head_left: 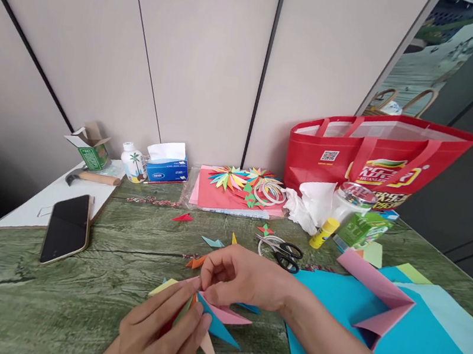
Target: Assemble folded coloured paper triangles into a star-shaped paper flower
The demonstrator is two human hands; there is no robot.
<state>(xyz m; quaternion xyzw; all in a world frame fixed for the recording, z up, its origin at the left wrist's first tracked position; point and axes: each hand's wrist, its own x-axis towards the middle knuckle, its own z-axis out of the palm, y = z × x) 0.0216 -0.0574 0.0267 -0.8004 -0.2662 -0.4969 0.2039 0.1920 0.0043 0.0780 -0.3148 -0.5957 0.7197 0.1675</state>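
Observation:
Low over the table's front edge, my left hand [167, 330] is closed on a many-pointed folded paper star [219, 325] with pink, blue, peach, orange and yellow points. My right hand [243, 277] pinches the star's upper side with thumb and fingers; its centre is hidden behind my fingers. Just beyond my hands lie loose folded pieces: a light blue one [212, 242], an orange one [196, 262] and a red one [183, 217]. Black-handled scissors [285, 252] rest on a white ring past my right hand.
Blue paper sheets [327, 311] with a folded pink strip [381, 284] lie at the right. A yellow glue stick [324, 233] stands before a red bag [320, 160]. Finished paper stars [230, 177] sit at the back. A phone [68, 228] and a hammer [97, 177] are at left.

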